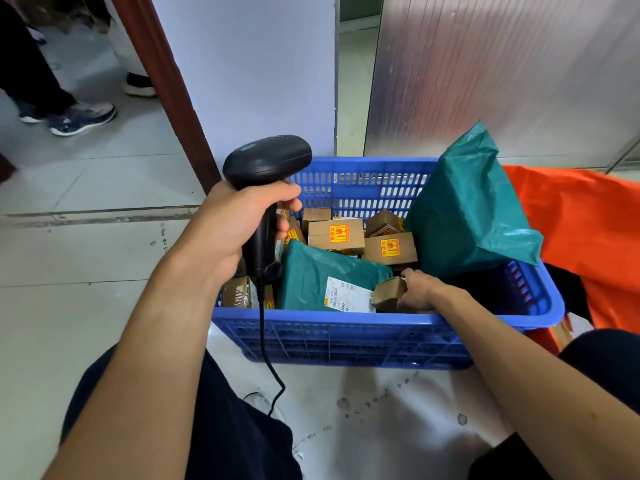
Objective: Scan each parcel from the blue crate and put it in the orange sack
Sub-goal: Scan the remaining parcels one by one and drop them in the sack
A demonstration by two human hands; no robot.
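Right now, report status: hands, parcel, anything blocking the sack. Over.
Left hand grips scanner, raised over blue crate. Right hand down in crate, gripping small brown box. Tall teal mailer stands in crate on orange sack side.

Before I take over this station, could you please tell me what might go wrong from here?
The right hand grips the small box only at one end, so it might slip. The cable from the scanner hangs across the crate rim and could snag. The tall green bag stands on end and may topple.
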